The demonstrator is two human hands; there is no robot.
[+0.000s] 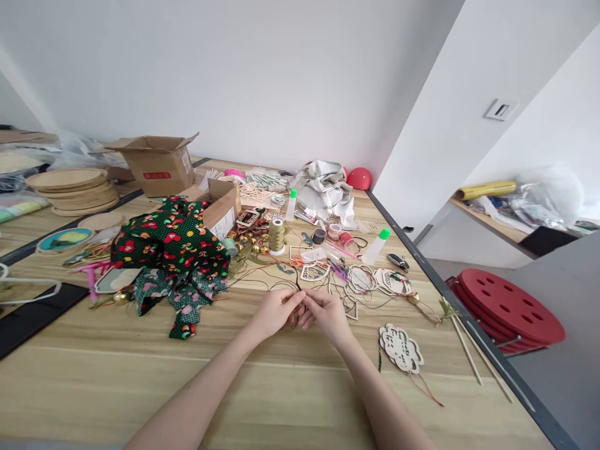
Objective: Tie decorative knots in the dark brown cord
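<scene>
My left hand (277,312) and my right hand (327,315) meet over the middle of the table, fingertips pinched close together. Between them runs a thin dark cord (298,285), which both hands grip; part of it is hidden behind the fingers. Loose loops of similar cord spread on the tabletop just beyond. A fan-shaped wooden cutout (314,271) lies past my fingertips, near orange-handled scissors (297,262). To the right of my right hand rests a flower-shaped wooden plaque (401,349) with dark lettering and a red string.
Patterned dark green fabric (173,244) is heaped at left, by an open cardboard box (159,164). A gold thread spool (277,236) stands beyond my hands. Green-capped bottles (376,246) (291,205) stand farther back. Two thin sticks (482,356) lie along the right edge.
</scene>
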